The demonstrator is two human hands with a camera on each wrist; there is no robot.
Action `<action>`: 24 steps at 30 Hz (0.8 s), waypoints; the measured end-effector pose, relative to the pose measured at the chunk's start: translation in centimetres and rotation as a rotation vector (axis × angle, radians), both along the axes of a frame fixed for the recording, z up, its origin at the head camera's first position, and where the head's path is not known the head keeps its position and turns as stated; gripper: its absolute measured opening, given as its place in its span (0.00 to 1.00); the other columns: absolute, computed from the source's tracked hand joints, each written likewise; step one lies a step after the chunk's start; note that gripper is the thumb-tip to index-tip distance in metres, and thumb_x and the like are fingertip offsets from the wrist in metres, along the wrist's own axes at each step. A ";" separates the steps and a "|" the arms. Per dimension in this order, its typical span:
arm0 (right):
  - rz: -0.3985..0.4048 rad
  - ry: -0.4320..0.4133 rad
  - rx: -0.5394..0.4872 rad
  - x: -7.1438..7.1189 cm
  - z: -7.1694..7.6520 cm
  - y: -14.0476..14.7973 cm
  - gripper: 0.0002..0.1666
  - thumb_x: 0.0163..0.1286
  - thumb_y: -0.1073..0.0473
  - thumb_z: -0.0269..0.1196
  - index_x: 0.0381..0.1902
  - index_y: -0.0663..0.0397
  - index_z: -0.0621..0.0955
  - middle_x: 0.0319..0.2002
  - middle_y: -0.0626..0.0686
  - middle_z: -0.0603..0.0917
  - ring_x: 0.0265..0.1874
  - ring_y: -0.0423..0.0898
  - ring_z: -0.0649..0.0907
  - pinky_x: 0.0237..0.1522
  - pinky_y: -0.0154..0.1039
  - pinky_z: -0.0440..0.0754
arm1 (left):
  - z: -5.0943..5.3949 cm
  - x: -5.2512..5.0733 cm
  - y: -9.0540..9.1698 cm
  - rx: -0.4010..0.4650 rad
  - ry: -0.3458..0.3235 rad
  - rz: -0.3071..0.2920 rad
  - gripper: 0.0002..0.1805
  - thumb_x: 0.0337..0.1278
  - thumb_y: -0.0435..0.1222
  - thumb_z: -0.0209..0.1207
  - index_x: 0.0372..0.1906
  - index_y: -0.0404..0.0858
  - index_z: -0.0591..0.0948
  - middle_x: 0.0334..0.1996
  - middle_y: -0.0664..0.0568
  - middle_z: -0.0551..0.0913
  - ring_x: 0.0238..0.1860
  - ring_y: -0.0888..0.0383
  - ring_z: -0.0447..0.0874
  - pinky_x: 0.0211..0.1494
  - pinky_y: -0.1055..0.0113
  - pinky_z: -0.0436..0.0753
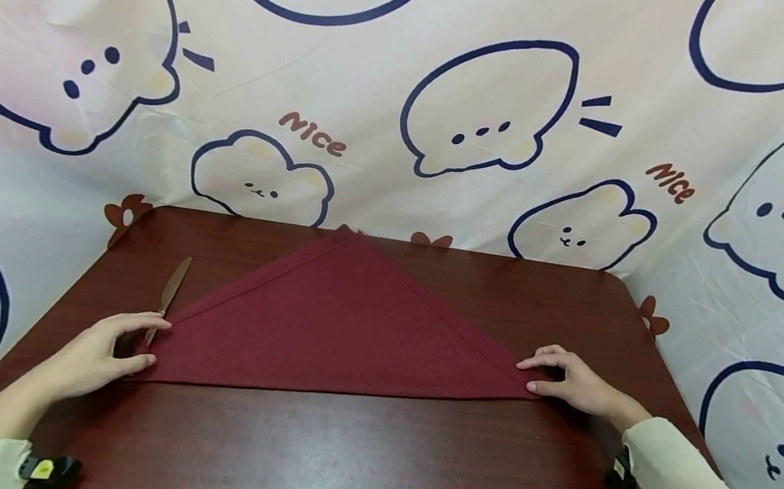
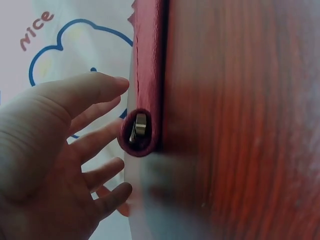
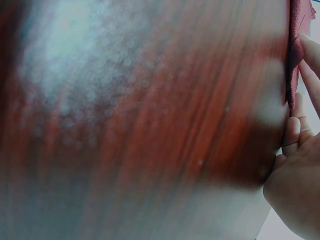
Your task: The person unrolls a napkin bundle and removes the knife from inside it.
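A dark red cloth napkin [image 1: 343, 321] lies as a wide triangle on the table, its tip at the far edge. At its left corner, a table knife [image 1: 174, 285] points its blade away and its handle runs down to the cloth. In the left wrist view the left end of the cloth [image 2: 147, 70] forms a loop around metal ends [image 2: 141, 125]. Around that corner my left hand [image 1: 95, 349] is spread, thumb and fingers apart, gripping nothing. My right hand [image 1: 571, 382] rests thumb and fingertips on the right corner; its outer fingers are partly hidden.
The brown wooden table [image 1: 361, 466] has rounded far corners. A white curtain [image 1: 376, 92] printed with cartoon outlines stands behind it and along both sides. Light reflects off the tabletop near the front.
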State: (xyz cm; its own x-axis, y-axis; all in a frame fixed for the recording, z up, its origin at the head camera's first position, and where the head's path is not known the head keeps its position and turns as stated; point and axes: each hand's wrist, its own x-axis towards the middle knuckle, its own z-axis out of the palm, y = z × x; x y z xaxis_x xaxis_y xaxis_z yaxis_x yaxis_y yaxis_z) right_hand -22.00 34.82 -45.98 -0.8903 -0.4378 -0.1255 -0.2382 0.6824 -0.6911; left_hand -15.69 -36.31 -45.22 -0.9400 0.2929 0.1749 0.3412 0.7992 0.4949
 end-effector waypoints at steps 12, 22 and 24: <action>0.003 0.009 -0.002 0.1 0.0 0.0 0.19 0.67 0.53 0.69 0.56 0.45 0.86 0.56 0.55 0.76 0.54 0.36 0.69 0.60 0.55 0.70 | -0.2 0.3 0.6 -0.089 0.034 -0.018 0.26 0.45 0.32 0.75 0.55 0.39 0.83 0.58 0.33 0.82 0.57 0.38 0.77 0.50 0.74 0.68; 0.004 0.009 0.003 0.1 0.2 -0.1 0.19 0.67 0.54 0.69 0.56 0.46 0.86 0.56 0.55 0.77 0.54 0.39 0.70 0.60 0.54 0.70 | -0.1 0.4 0.4 -0.114 0.030 -0.012 0.28 0.42 0.28 0.75 0.55 0.39 0.83 0.57 0.35 0.82 0.52 0.45 0.78 0.47 0.81 0.69; 0.004 0.008 0.002 0.1 0.2 0.0 0.19 0.67 0.54 0.69 0.56 0.45 0.86 0.56 0.55 0.77 0.54 0.39 0.70 0.60 0.55 0.70 | -0.1 0.4 0.3 -0.118 0.032 -0.011 0.28 0.42 0.28 0.75 0.55 0.40 0.83 0.56 0.35 0.82 0.52 0.50 0.78 0.47 0.80 0.70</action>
